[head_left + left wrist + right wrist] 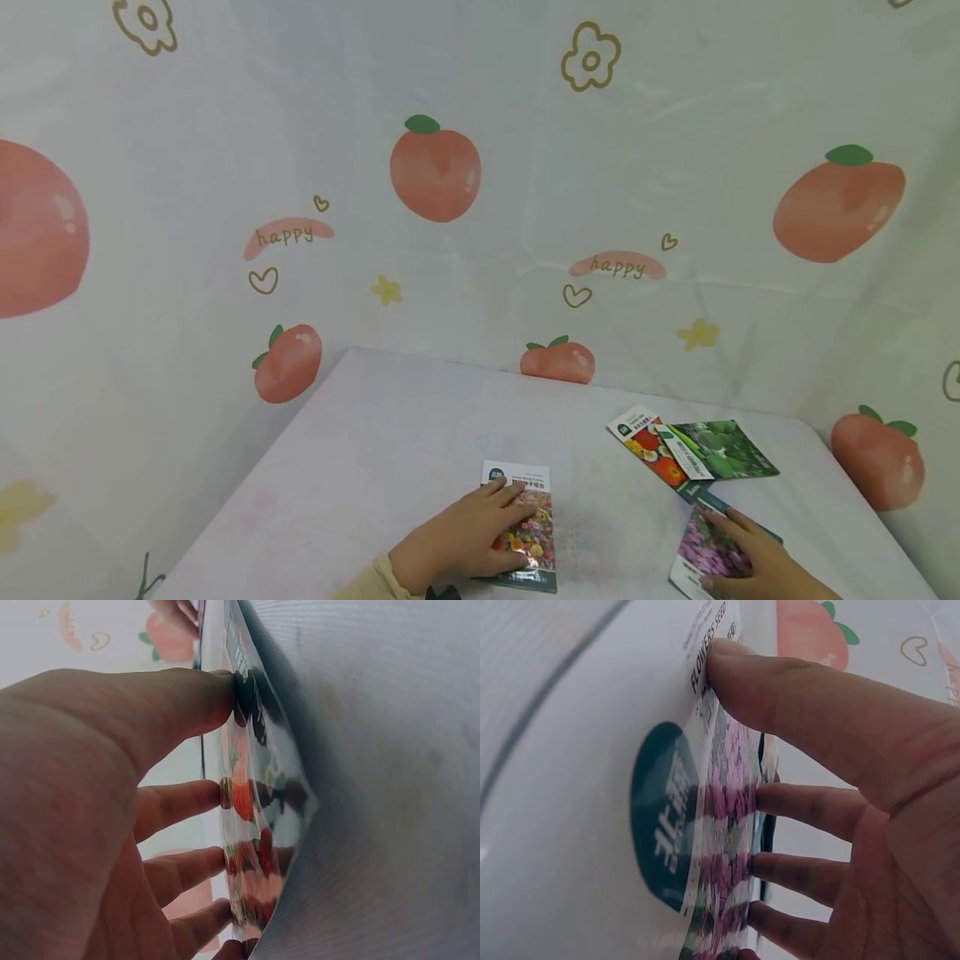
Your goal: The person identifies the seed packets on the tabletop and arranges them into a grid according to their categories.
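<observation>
My left hand (468, 533) lies with spread fingers on a seed packet (542, 542) printed with mixed bright flowers, which is flat on the table. In the left wrist view, the thumb and fingertips touch the glossy face of that packet (262, 772). To the right, my right hand (765, 567) rests on a purple-flower seed packet (701, 546) turned at a slant. Up close, the right wrist view shows "FLOWERS SEED" and a dark green oval on its white end (592, 825); the thumb and spread fingertips touch its face. The hands cover part of both packets.
Beyond my right hand, an orange-flower packet (651, 442) lies partly under a green leafy packet (731, 450). A dark teal strip (716, 502) shows beside the purple packet. A white cloth wall (480, 267) with printed fruit rises behind the pale table (360, 450).
</observation>
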The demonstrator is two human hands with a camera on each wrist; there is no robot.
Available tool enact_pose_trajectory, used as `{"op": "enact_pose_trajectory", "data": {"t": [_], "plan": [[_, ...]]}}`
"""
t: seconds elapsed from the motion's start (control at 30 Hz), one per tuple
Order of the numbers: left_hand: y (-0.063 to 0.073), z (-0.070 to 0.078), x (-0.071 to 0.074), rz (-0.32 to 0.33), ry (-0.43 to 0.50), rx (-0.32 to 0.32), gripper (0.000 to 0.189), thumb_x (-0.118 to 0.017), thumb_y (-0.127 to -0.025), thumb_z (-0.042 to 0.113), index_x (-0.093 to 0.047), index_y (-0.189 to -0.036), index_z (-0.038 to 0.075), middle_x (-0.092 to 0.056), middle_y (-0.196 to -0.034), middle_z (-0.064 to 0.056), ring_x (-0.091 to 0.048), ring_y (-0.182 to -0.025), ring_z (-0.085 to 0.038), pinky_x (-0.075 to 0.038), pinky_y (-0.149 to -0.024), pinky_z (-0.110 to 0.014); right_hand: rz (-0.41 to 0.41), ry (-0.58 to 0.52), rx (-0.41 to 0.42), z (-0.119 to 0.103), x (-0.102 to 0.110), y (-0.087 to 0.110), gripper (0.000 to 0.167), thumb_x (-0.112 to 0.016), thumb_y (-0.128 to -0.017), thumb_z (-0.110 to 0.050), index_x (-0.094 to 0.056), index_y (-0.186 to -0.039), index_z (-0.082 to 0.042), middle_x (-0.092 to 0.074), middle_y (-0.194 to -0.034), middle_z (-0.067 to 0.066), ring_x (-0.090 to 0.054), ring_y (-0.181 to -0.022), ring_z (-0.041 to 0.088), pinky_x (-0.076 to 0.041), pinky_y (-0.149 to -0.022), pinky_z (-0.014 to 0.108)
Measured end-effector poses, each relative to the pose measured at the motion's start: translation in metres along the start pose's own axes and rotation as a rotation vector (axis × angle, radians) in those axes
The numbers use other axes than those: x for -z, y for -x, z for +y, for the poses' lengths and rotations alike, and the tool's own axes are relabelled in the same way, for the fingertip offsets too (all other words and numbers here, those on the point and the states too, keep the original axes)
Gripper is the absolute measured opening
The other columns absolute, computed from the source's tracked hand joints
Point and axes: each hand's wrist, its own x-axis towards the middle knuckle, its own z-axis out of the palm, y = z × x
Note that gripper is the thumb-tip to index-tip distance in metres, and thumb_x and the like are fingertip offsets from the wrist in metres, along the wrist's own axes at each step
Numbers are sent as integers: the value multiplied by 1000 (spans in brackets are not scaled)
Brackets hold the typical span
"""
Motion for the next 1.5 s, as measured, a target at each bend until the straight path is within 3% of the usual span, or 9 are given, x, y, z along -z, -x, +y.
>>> {"op": "enact_pose_trajectory", "data": {"t": [0.67, 1.5], "plan": [[0, -2, 0, 11, 7, -19, 67, -64, -100, 62, -50, -159, 33, -42, -169, -3, -38, -158, -37, -43, -122, -53, -19, -39, 3, -3, -1, -3, 97, -83, -90, -49, -40, -157, 5, -22, -153, 53, -26, -135, 80, -39, -98, 86], [-2, -4, 0, 13, 5, -23, 69, -66, -99, 62, -49, -160, 34, -42, -169, -4, -38, -158, -36, -43, -122, -53, -16, -47, 108, -6, 0, -4, 91, -82, -93, -42, -39, -156, 9, -24, -152, 54, -30, -133, 79, -42, -96, 85]]}}
